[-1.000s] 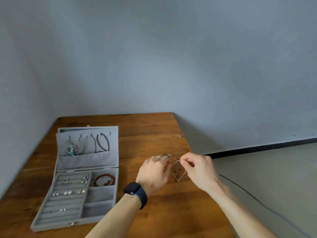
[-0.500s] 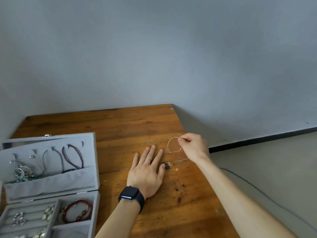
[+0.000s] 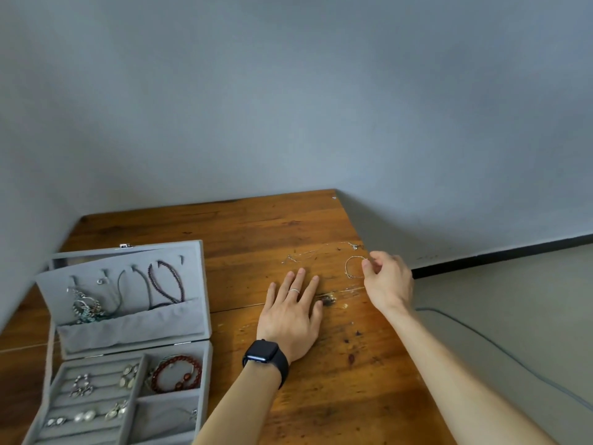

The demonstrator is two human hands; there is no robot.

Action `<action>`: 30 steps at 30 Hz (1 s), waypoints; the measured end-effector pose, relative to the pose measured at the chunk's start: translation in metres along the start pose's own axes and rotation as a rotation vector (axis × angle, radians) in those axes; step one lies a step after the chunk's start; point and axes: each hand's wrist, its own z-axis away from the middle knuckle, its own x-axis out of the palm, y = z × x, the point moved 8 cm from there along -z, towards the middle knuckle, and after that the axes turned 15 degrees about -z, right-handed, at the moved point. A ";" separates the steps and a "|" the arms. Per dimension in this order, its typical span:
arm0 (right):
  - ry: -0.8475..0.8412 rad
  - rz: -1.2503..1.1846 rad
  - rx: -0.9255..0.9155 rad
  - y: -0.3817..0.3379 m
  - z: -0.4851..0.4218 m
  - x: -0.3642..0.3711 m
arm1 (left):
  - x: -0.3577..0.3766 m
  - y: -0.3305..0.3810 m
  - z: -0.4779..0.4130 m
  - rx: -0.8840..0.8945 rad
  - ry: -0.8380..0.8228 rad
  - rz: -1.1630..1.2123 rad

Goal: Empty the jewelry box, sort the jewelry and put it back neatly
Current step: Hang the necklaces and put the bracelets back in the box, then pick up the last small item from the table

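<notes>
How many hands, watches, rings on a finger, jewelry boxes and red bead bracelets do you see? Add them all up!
Hands: 2, the left hand and the right hand
Watch: 1
Ring on a finger: 1
Jewelry box: 1
Red bead bracelet: 1
Total: 6

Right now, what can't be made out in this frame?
Head view only.
1. Box: front cut off by the bottom edge.
2. Chains: too thin to count.
3. Bracelet: right hand covers its end; pinched or only touched, unclear.
4. Dark speck by the left hand: too small to identify.
</notes>
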 end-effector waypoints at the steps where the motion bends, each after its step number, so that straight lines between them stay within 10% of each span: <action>1: -0.003 -0.001 -0.013 -0.003 0.007 -0.004 | 0.000 0.000 0.005 0.006 -0.008 0.001; 18: -0.354 0.023 -0.506 -0.064 0.317 -0.027 | -0.064 -0.055 0.267 -0.080 0.217 -0.041; 30: -0.510 -0.106 -0.482 -0.095 0.397 0.025 | -0.011 -0.147 0.391 -0.391 0.186 0.096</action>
